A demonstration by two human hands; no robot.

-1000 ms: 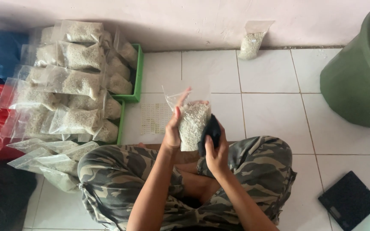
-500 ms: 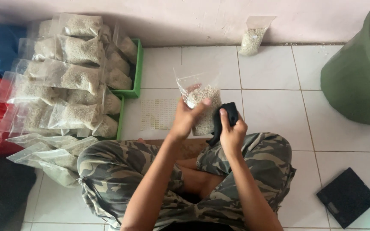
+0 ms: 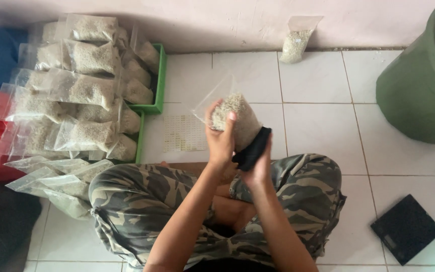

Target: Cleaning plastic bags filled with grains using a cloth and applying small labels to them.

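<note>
Sitting cross-legged on the white tiled floor, you hold a clear plastic bag of pale grain up in front of your knees. Your left hand wraps its fingers around the bag's near side, thumb and fingertips pressing into the filled part, while the empty top of the bag tilts away to the left. Your right hand closes narrowly around a small black object that sits just under and against the bag. To your left, a green tray carries a heap of filled bags. 1 more bag leans against the wall, well apart. A green barrel stands to the right, with a flat black scale below it.
</note>
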